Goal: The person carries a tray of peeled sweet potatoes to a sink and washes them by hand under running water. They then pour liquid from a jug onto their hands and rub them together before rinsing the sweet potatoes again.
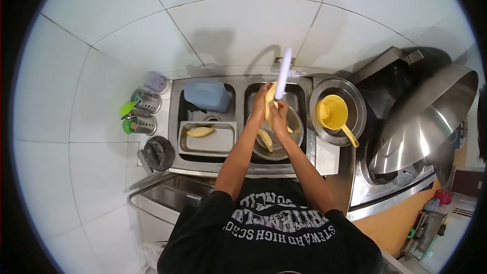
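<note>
Under the white faucet (284, 73), over the right sink basin, both my hands are closed on a long, yellow, peeled vegetable that looks like a sweet potato (270, 95). My left hand (261, 102) wraps its left side, while my right hand (278, 117) grips it from the right, lower down. Beneath them, a round metal bowl (297, 139) sits in the basin. Another yellow piece (265, 140) lies in it, partly behind my right forearm. To the left, a single yellow piece (200, 132) rests in a rectangular steel tray (208, 146).
A blue container (206, 95) stands in the left basin behind the tray. Right of the sink, a yellow dipper (334, 112) rests in a metal bowl (359, 106). A large steel wok (413, 132) leans over the stove. Utensil holders (145, 124) and a stone mortar (158, 153) line the left.
</note>
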A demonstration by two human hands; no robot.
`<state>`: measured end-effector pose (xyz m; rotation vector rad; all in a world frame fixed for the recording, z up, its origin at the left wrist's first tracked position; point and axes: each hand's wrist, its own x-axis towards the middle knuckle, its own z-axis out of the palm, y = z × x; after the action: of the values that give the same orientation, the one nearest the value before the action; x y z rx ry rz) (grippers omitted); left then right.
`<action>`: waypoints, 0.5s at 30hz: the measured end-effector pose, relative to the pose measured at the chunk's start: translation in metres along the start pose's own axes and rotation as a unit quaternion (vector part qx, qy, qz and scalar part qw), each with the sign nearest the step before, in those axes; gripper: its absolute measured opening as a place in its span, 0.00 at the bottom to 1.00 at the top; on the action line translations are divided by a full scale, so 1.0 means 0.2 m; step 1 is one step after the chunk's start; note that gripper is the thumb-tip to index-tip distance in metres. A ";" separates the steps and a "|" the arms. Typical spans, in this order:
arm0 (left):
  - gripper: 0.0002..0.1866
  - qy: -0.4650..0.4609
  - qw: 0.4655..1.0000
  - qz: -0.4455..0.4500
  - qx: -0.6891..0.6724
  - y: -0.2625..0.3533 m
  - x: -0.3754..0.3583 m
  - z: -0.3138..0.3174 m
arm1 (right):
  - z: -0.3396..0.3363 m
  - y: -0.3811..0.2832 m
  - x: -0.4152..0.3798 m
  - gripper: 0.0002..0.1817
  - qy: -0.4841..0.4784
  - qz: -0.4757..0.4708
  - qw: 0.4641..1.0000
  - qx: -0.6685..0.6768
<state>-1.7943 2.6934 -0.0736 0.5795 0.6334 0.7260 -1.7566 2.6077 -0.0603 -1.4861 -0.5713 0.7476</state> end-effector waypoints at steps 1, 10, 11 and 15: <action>0.24 -0.005 1.000 0.008 0.021 -0.02 -0.02 0.04 | -0.04 -0.05 0.03 0.19 -0.009 -0.013 0.998 -0.063; 0.20 0.106 0.966 0.003 0.235 -0.02 -0.12 0.00 | 0.01 -0.08 -0.07 0.27 -0.033 -0.143 0.973 -0.178; 0.20 0.109 0.980 0.033 0.165 -0.04 -0.16 0.03 | 0.01 -0.08 -0.04 0.27 -0.044 -0.142 0.975 -0.166; 0.22 0.121 0.983 0.050 0.128 -0.05 -0.24 0.06 | -0.02 -0.10 0.12 0.25 -0.067 0.049 0.996 0.024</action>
<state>-1.8093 2.6482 -0.0580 0.7703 0.9373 0.8218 -1.7367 2.6241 -0.0436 -1.4352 -0.5810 0.9361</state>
